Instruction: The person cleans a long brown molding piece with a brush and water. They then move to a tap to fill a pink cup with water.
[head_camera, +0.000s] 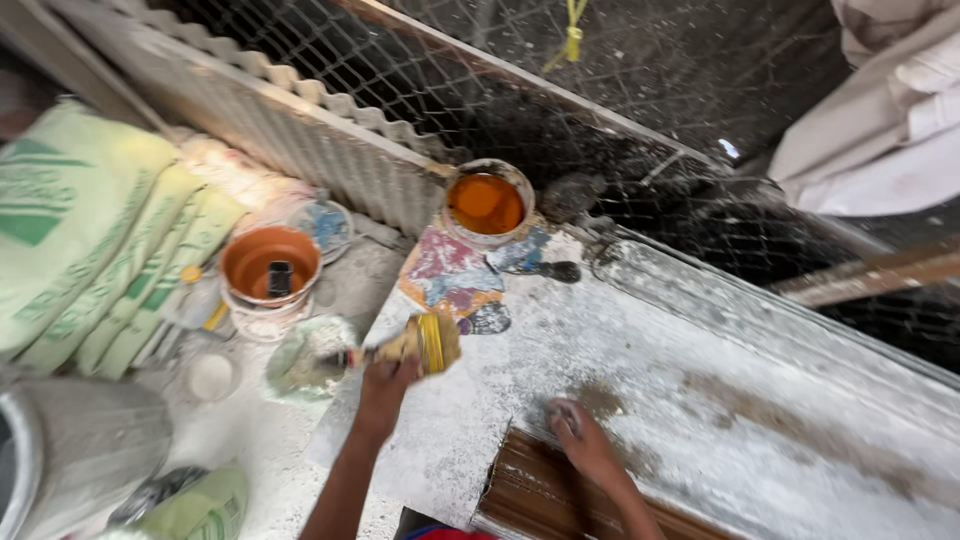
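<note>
Our left hand has its grip closed around the handle of a wide paintbrush, bristles held level over the near edge of the white, dusty table, close enough to reach the paint. Our right hand lies flat, fingers spread and holding nothing, pressing on the end of a brown ribbed panel, it seems to steady it. Beyond the brush a small tub of orange paint sits on a paint-smeared card at the far corner of the table. Down left, on the floor, a bucket with orange-brown paint stands beside stacked green sacks.
</note>
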